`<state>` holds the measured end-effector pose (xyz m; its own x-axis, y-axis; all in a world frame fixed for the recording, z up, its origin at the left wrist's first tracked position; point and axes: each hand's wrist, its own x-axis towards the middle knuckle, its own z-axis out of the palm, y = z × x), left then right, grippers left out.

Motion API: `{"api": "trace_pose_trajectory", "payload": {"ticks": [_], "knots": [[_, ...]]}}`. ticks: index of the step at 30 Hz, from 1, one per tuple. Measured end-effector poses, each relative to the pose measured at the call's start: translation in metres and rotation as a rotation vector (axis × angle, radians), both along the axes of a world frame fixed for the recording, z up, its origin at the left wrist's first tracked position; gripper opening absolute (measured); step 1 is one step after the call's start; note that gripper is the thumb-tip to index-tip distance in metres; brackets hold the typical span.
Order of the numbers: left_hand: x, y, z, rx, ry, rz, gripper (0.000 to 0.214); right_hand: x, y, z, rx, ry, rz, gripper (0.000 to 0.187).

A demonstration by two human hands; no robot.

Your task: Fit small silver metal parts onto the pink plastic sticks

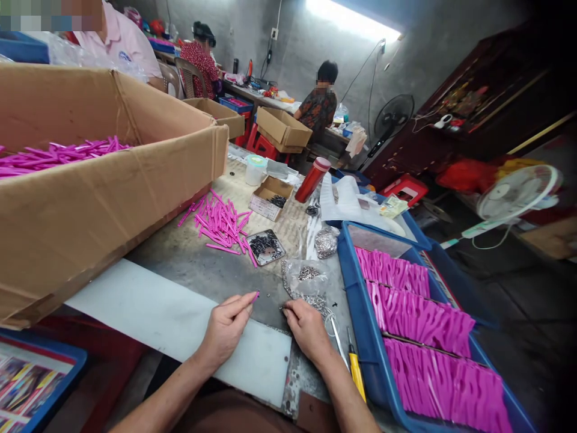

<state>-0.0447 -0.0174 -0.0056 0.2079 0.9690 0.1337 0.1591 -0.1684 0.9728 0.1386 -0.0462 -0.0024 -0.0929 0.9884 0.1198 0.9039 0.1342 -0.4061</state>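
My left hand (224, 328) rests on the table near its front edge and pinches a small pink plastic piece (255, 295) between thumb and fingers. My right hand (307, 325) lies just to the right, fingers curled at the edge of a pile of small metal parts (311, 297) spilling from a clear bag (306, 275). Whether it holds one of them I cannot tell. A loose heap of pink pieces (220, 222) lies farther back on the table.
A big cardboard box (103, 204) of pink pieces fills the left. A blue tray (360, 300) with rows of pink pieces sits at right, a yellow-handled tool (356, 370) beside it. A small tin of dark parts (265, 246), a small box (269, 197) and red bottle (312, 179) stand behind. Other people work at far tables.
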Motion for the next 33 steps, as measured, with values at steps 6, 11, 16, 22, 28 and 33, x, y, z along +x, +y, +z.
{"api": "trace_pose_trajectory", "payload": {"ticks": [6, 11, 16, 22, 28, 33], "knots": [[0.0, 0.0, 0.0, 0.005, -0.004, -0.001, 0.028, -0.003, 0.005, -0.003, -0.025, -0.093, 0.008, 0.015], [-0.001, 0.0, 0.001, 0.009, -0.002, 0.008, 0.028, -0.006, 0.008, -0.005, -0.054, -0.207, 0.005, 0.014], [0.0, -0.001, 0.001, 0.001, -0.019, 0.006, 0.028, -0.013, 0.012, 0.004, -0.13, -0.289, -0.036, 0.014], [-0.001, -0.003, 0.001, 0.007, -0.015, -0.007, 0.028, -0.018, 0.014, 0.01, -0.212, -0.333, -0.111, 0.013], [-0.002, -0.004, -0.001, 0.029, -0.017, -0.015, 0.028, -0.019, 0.015, 0.011, -0.214, -0.225, -0.154, 0.014], [-0.001, -0.006, 0.002, 0.048, -0.039, -0.025, 0.028, -0.022, 0.014, 0.014, -0.122, 0.338, -0.177, 0.011]]}}
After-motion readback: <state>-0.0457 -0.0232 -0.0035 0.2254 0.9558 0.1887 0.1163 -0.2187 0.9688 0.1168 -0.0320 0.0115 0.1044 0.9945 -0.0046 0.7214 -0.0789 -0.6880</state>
